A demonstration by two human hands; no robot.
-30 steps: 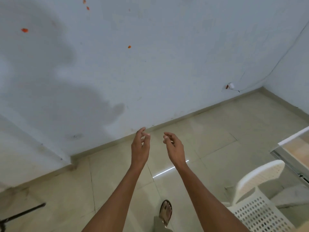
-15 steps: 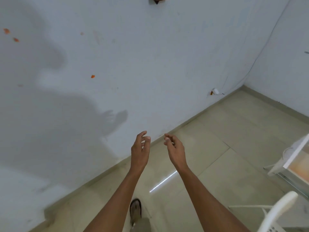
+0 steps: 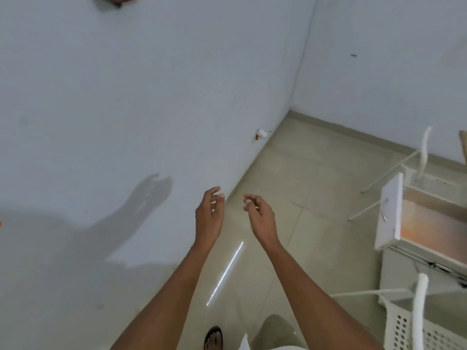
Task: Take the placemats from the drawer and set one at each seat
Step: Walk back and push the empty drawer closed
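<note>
Our left hand [image 3: 209, 215] and right hand [image 3: 261, 216] are loosely curled, holding nothing. The open drawer [image 3: 417, 221] lies at 3 o'clock; no placemats visible. We should turn right and reach in squarely.

Plain home room; tiled floor [image 3: 316, 188], white plastic chair [image 3: 414, 322].

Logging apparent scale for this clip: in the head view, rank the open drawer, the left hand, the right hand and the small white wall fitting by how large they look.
1. Open drawer, largest, though cut off at the frame edge.
2. Left hand and right hand: alike, not ranked; both empty and near the camera.
3. White wall fitting, smallest.
</note>
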